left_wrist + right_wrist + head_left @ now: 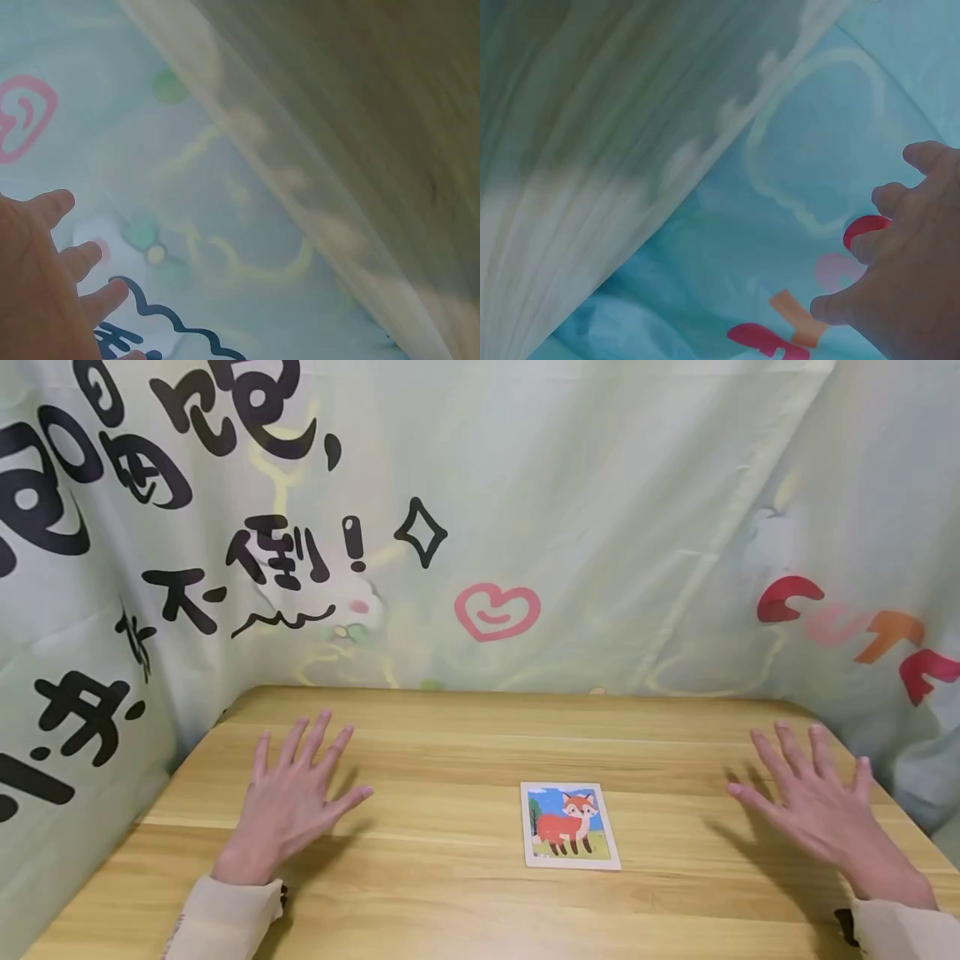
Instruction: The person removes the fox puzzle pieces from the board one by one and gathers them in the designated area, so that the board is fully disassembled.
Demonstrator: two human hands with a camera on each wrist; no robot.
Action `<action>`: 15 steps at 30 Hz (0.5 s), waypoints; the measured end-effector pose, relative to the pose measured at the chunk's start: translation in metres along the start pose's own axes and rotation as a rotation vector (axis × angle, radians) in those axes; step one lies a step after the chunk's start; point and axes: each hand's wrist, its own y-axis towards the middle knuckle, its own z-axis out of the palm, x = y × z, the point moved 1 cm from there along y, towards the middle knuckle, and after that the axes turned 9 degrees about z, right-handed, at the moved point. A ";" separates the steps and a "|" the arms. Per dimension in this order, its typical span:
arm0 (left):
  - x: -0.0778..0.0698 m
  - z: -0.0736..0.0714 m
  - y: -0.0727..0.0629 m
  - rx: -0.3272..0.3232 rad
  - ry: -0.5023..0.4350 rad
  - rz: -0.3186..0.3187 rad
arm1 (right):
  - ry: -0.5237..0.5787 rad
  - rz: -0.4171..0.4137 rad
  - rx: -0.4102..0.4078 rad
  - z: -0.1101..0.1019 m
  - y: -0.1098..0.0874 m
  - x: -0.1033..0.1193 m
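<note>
A fox picture card [572, 827] with a white border lies face up on the wooden table [435, 893], right of the middle in the head view. My left hand [288, 806] is spread over the table's left side, palm down, its fingers straight and apart. On the opposite side my right hand [821, 810] has its fingers spread in the same way, with its shadow on the wood. Both hands are apart from the card and hold nothing. In the left wrist view the left hand [37, 285] shows at the lower left; the right hand [907, 270] appears at the right of its view.
A pale printed curtain [570, 485] hangs behind the table and along its sides, with black lettering and a pink heart [497, 612]. The table's rounded back edge [517, 692] meets the cloth.
</note>
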 end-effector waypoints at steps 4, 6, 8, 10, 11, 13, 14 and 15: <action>-0.008 -0.002 0.004 0.034 -0.002 0.025 | 0.037 -0.025 -0.011 0.001 0.004 0.005; -0.013 -0.003 0.007 0.036 0.005 0.066 | 0.074 -0.057 -0.036 0.000 0.008 0.009; -0.020 -0.004 0.010 0.025 0.007 0.120 | 0.105 -0.087 -0.045 -0.002 0.014 0.017; -0.026 -0.005 0.012 0.009 0.008 0.176 | 0.139 -0.110 -0.047 -0.004 0.019 0.027; -0.029 -0.005 0.013 0.005 0.003 0.200 | 0.143 -0.118 -0.046 -0.005 0.022 0.033; -0.035 -0.006 0.016 -0.006 -0.004 0.244 | 0.164 -0.139 -0.051 -0.007 0.027 0.044; -0.038 -0.007 0.017 -0.005 -0.004 0.260 | 0.176 -0.151 -0.056 -0.007 0.029 0.049; -0.040 -0.008 0.018 -0.006 -0.003 0.275 | 0.180 -0.175 -0.076 -0.007 0.031 0.054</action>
